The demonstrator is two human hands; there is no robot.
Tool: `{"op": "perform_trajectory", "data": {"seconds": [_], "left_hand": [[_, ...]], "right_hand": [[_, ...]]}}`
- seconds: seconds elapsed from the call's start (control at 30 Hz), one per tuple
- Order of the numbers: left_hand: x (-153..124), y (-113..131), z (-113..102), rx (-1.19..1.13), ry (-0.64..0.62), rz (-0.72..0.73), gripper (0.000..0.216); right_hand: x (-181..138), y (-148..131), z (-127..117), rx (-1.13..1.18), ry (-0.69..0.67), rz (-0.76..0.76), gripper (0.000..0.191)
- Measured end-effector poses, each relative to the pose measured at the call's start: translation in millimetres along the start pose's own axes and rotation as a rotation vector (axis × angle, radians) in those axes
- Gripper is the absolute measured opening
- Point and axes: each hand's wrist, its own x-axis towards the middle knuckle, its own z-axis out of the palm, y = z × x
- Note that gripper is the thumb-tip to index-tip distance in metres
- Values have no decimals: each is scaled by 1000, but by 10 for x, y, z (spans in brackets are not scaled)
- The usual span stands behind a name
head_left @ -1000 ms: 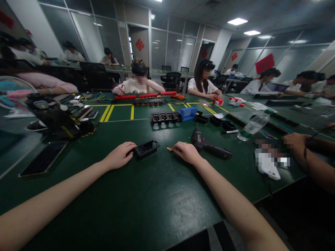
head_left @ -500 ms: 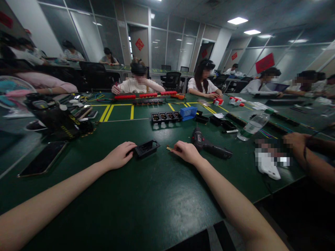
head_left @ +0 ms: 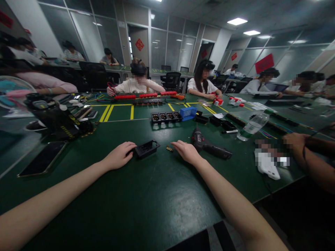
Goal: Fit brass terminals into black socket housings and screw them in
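Note:
My left hand (head_left: 121, 155) grips the left end of a black plastic housing (head_left: 147, 149), a rectangular open-topped box resting on the green table. To the right of the housing, a small brass metal strip (head_left: 169, 148) lies loose on the tabletop. My right hand (head_left: 185, 151) is just beside the strip, fingers stretched out and holding nothing. Behind that hand lies a black cordless screwdriver (head_left: 206, 144), its nose pointing away from me.
Farther back stand a row of black housings with brass parts (head_left: 166, 117) and a blue bin (head_left: 188, 113). A water bottle (head_left: 252, 127) leans at the right, near a co-worker's arm (head_left: 300, 148). A phone (head_left: 43, 158) and a black bag (head_left: 59, 120) are at the left.
My right fingers have let go of the brass strip, which now lies on the table. My left hand and the housing have stayed in place.

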Motion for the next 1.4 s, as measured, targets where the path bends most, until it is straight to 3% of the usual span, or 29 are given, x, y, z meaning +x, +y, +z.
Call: {"op": "perform_trajectory", "data": {"seconds": [0.2, 0.63, 0.97, 1.4], "left_hand": [[-4, -22, 12, -17, 7, 0, 36], [7, 2, 8, 10, 17, 9, 36], [1, 61, -32, 17, 6, 0, 36], [-7, 86, -68, -76, 18, -26, 42]], "right_hand": [[19, -22, 1, 10, -5, 42, 22], [9, -45, -58, 22, -29, 23, 39], [7, -28, -12, 29, -12, 109, 28], [31, -38, -3, 39, -50, 91, 38]]}}
